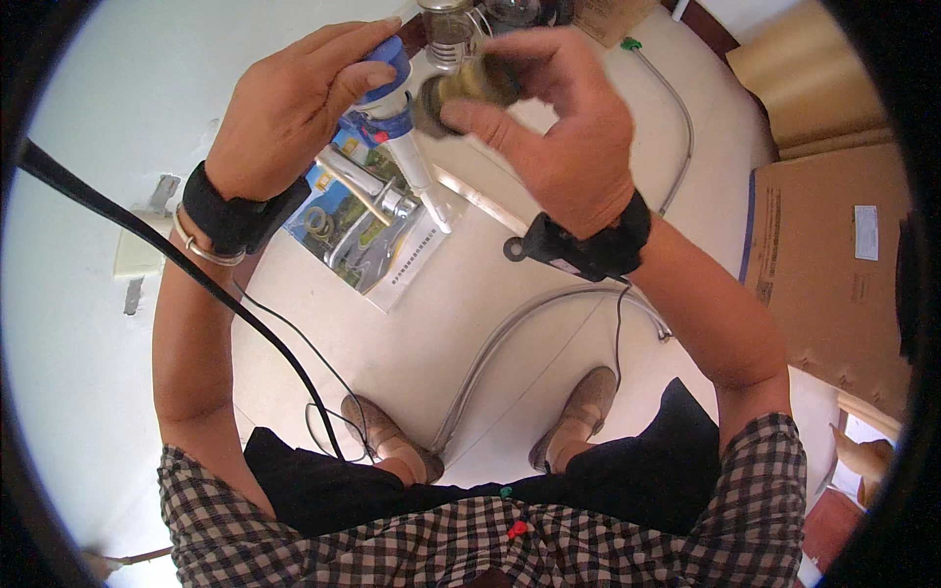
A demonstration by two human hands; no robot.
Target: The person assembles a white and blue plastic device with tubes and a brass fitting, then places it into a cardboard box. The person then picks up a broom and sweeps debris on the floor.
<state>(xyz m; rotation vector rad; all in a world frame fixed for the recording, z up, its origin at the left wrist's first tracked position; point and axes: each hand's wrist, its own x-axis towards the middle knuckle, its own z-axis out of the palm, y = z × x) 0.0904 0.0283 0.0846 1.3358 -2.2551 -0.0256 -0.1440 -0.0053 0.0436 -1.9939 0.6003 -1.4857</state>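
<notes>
My left hand (284, 108) is closed around the blue top of a blue-and-white plastic valve (390, 73), with the thumb pressed on it. A small red part shows below the blue collar, and the white tube (412, 167) slants downward from it. To the right, my right hand (569, 127) pinches a dark, ring-shaped piece (461, 93) with a brass-coloured middle between thumb and fingers. It is smeared by motion, so I cannot tell its kind. The two held pieces are close side by side. Beneath them is a colourful printed sheet (377, 284) with a chrome fitting (368, 181) showing on it.
A glass jar (449, 29) stands at the back. Grey hoses (510, 328) curve across the floor between my feet and along the right. A large cardboard box (823, 265) is on the right. A black cable (196, 260) crosses my left forearm, beside a pale wall (78, 333).
</notes>
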